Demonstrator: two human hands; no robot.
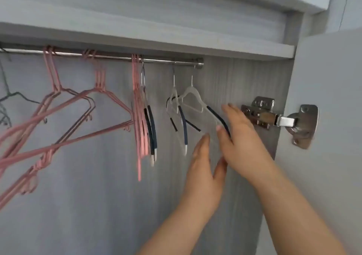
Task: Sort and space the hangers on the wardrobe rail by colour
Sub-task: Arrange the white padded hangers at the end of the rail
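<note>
A chrome rail point(117, 57) runs under a shelf. Pink wire hangers point(98, 90) hang in groups along its left and middle, some swung askew. Dark grey hangers point(7, 96) show at the far left edge. White hangers with dark blue grips hang to the right: one pair point(150, 125) beside the last pink group, one point(181, 117) further right, and the rightmost white hanger point(193, 94) near the rail's end. My right hand point(241, 137) has fingers and thumb around that rightmost hanger's shoulder arm. My left hand point(203, 168) is open just below it, fingertips near its lower edge.
The shelf point(195, 45) sits right above the rail. The wardrobe side panel point(254, 90) carries a metal door hinge point(274, 117) just right of my right hand. The open door point(333, 137) stands at the far right.
</note>
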